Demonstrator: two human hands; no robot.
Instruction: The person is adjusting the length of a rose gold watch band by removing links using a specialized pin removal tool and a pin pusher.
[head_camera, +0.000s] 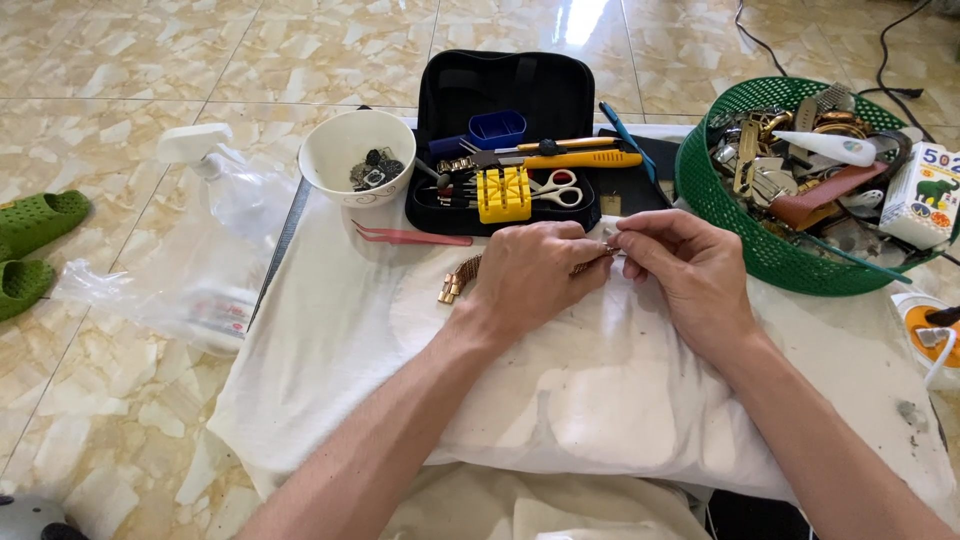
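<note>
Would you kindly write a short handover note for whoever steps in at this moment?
Left hand: holds the gold watch band over the white cloth; its loose end trails left.
Right hand: fingertips pinch the band's other end, where the two hands meet.
Nearby: open tool case, pink tweezers, bowl of small parts, green basket.
Done: band is out and in hand.
Left: the work at the band's end; what exactly, cannot tell.

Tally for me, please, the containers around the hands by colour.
White bowl: 1
Black zip tool case: 1
Green basket: 1
Total: 3
Both hands, left and right, hold a gold watch band over the white cloth.
</note>
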